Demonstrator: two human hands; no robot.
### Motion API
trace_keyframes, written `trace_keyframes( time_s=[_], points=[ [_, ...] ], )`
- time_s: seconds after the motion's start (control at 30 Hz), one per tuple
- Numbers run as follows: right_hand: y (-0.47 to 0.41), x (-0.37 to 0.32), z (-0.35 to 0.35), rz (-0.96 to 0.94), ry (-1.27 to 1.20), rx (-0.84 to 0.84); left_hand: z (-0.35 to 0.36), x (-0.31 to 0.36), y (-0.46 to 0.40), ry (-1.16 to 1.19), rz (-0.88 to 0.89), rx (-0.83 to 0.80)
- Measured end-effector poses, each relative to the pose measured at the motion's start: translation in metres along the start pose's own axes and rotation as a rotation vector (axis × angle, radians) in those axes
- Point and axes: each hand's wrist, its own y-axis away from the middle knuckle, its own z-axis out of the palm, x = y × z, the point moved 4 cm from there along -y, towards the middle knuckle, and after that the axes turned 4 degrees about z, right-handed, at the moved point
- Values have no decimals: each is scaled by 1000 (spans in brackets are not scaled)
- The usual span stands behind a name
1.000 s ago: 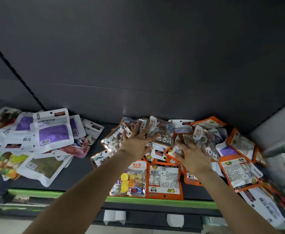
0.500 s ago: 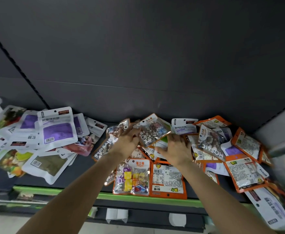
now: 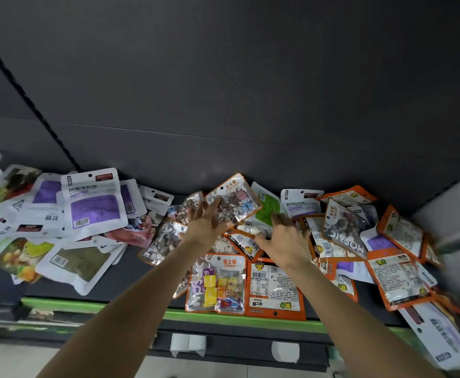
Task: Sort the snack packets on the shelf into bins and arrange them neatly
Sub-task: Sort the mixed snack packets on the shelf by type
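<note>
Head view shows my left hand (image 3: 205, 227) gripping a stone-candy packet (image 3: 233, 199); my right hand (image 3: 287, 241) rests spread on the pile. Sorting has barely begun, I judge: packets litter the shelf (image 3: 147, 276), no bin visible.

Dark shelf (image 3: 147, 279) with green front edge: white and purple packets (image 3: 98, 203) piled at left of frame, orange-edged packets (image 3: 275, 287) heaped centre to right, some overlapping the edge.

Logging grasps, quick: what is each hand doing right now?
Left hand: holds the clear stone candy packet, lifted off the pile.
Right hand: fingers spread over the orange packets; holding nothing I can see.
</note>
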Motion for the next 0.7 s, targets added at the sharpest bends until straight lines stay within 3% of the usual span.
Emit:
trace_keyframes(
  time_s=[0.3, 0.47, 0.6, 0.7],
  points=[
    [-1, 3, -7, -46, -102, 36, -14, -10, -3, -54, 69, -126],
    [-3, 5, -24, -69, 17, 226, -16, -12, 3, -42, 68, -135],
    [1, 1, -30, -190, 60, 482, -24, 1, 6, -96, 118, -97],
    [-1, 1, -37, -228, 17, 535, -30, 13, 12, -130, 156, -74]
  ],
)
